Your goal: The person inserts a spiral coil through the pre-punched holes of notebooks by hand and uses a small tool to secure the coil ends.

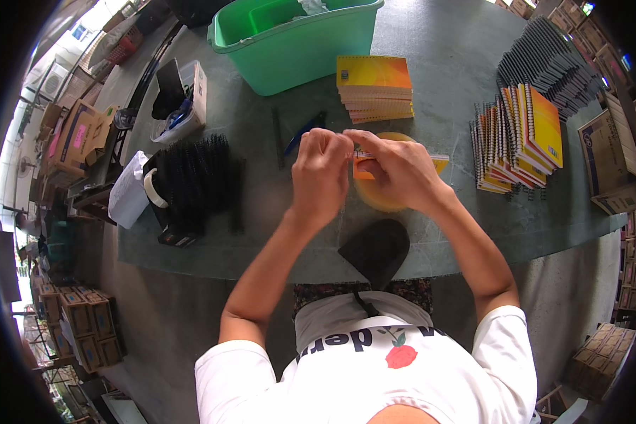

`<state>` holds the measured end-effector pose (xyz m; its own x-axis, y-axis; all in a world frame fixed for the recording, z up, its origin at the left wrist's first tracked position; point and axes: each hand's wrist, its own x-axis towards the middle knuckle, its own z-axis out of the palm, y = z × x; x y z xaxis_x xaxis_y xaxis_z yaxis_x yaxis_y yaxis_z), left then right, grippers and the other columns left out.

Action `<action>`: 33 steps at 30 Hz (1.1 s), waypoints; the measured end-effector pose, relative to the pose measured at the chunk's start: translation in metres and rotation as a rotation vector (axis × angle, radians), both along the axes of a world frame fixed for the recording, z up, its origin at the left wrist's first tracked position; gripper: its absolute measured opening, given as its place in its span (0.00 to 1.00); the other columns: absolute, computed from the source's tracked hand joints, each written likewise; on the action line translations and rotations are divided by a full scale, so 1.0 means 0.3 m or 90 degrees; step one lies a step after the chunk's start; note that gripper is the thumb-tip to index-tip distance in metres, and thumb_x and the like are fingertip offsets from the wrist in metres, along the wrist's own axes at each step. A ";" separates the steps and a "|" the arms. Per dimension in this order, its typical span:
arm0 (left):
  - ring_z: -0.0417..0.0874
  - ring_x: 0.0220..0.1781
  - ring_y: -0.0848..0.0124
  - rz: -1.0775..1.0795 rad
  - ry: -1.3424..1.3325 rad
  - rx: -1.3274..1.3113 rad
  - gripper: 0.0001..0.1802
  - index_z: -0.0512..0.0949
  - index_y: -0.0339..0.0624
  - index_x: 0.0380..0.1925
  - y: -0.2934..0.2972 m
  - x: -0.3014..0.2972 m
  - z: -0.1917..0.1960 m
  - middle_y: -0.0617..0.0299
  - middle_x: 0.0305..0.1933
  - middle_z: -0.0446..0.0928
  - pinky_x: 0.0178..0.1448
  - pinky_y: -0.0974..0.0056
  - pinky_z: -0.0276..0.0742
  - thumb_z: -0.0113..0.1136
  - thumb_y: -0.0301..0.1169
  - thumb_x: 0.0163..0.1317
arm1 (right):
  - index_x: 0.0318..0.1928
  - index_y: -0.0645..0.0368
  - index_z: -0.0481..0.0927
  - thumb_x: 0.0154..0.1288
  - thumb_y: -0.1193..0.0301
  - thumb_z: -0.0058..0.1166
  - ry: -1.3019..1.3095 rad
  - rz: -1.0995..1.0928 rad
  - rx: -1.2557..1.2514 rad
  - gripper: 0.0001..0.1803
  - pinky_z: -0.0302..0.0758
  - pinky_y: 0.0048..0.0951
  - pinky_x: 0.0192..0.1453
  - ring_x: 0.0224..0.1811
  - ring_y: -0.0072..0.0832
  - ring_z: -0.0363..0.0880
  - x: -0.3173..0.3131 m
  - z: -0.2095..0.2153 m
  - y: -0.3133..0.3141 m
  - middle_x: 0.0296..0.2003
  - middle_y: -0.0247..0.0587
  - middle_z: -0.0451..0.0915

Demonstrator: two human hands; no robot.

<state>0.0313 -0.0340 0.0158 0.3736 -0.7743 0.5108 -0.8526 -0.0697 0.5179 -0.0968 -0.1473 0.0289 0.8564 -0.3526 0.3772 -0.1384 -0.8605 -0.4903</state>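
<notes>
Above the table, my left hand (321, 169) is closed, its fingertips pinched together beside those of the right; whatever they grip is too small to make out. My right hand (406, 168) is closed around a small orange-and-yellow notebook (364, 169), mostly covered by the fingers; a pale edge and a yellow corner stick out. Beneath that hand lies a round yellowish disc (385, 202). Just beyond the hands sits a stack of yellow-orange notebooks (376, 88). A blue tool (305, 130) and a thin dark strip (278, 138) lie beyond my left hand.
Black binding coils (201, 180) are heaped at left, near a clear box of tools (184, 116). A green bin (297, 46) stands at the back. Spiral-bound notebooks (526, 141) and dark coil-edged stacks (548, 63) fill the right. A black rounded pad (378, 251) lies near the front edge.
</notes>
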 end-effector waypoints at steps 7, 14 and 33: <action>0.79 0.29 0.69 -0.125 0.128 0.105 0.13 0.79 0.39 0.43 0.046 0.117 0.040 0.56 0.33 0.79 0.37 0.66 0.75 0.65 0.31 0.58 | 0.44 0.56 0.75 0.61 0.72 0.54 -0.060 0.011 -0.008 0.10 0.75 0.40 0.36 0.34 0.43 0.81 0.014 -0.021 -0.003 0.32 0.42 0.81; 0.79 0.31 0.72 -0.130 0.119 0.036 0.10 0.79 0.37 0.38 0.044 0.108 0.064 0.59 0.31 0.78 0.34 0.67 0.75 0.65 0.25 0.56 | 0.39 0.59 0.72 0.59 0.77 0.55 -0.088 0.050 0.093 0.08 0.74 0.42 0.39 0.38 0.44 0.79 0.022 -0.011 -0.018 0.34 0.45 0.77; 0.79 0.37 0.60 -0.075 -0.025 -0.037 0.25 0.78 0.49 0.50 0.091 -0.067 0.060 0.55 0.37 0.76 0.41 0.59 0.79 0.65 0.21 0.49 | 0.45 0.67 0.82 0.56 0.79 0.64 -0.275 0.016 0.773 0.14 0.77 0.21 0.43 0.39 0.18 0.79 -0.241 -0.183 -0.115 0.37 0.38 0.84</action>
<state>0.0112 -0.0068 0.0340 0.2605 -0.7800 0.5690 -0.8727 0.0618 0.4843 -0.1690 -0.1817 -0.0261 0.7569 -0.6493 0.0746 0.2368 0.1661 -0.9572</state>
